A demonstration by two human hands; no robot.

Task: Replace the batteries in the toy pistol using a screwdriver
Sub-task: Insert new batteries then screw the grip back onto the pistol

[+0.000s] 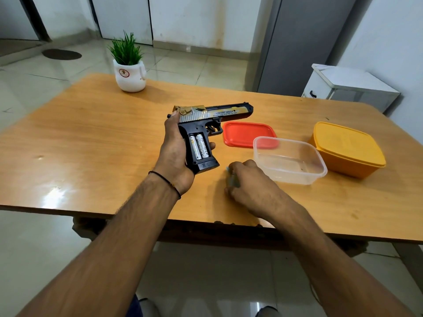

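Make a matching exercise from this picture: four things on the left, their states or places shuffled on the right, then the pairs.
Things
1. toy pistol
2. red lid
3. clear container
4. yellow box

States or places
A. lid on, farthest to the right
B. lying flat, partly behind the clear container
C. held in the left hand, batteries showing in the grip
D. open, no lid on it

Pairs: 1-C, 2-B, 3-D, 4-A
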